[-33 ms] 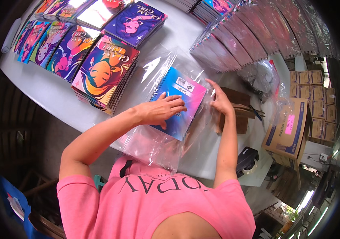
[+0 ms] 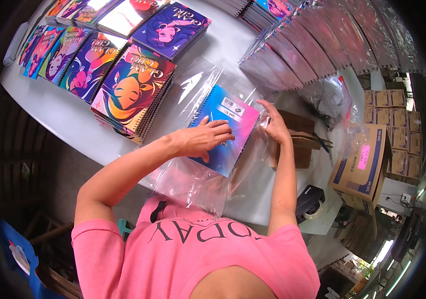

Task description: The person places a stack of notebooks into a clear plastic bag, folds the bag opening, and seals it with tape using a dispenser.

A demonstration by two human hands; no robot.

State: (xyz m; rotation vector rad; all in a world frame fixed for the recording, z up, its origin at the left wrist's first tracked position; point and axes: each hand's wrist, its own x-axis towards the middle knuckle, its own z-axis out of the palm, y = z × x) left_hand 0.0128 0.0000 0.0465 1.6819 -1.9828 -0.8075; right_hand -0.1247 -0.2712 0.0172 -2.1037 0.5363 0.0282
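A spiral-bound notebook (image 2: 240,130) with a blue-to-pink cover and a white barcode label lies tilted on the table in front of me. Clear plastic bags (image 2: 193,182) spread around and beneath it; whether the notebook is inside one I cannot tell. My left hand (image 2: 207,138) rests flat on the cover, its fingers stretched toward the right. Beside the notebook's right edge, my right hand (image 2: 277,125) has its thumb and fingers closed on the edge of a clear plastic bag (image 2: 256,144).
Stacks of colourful notebooks (image 2: 132,87) stand at the left. Plastic-wrapped notebooks (image 2: 318,45) form a row at the far right. Brown cardboard pieces (image 2: 298,142), a black tape dispenser (image 2: 310,200) and an open carton (image 2: 357,167) are on the right; more cartons (image 2: 391,119) are piled beyond.
My right thumb and fingers have drawn slightly closer together at the plastic. The left hand and the notebook have stayed in place.
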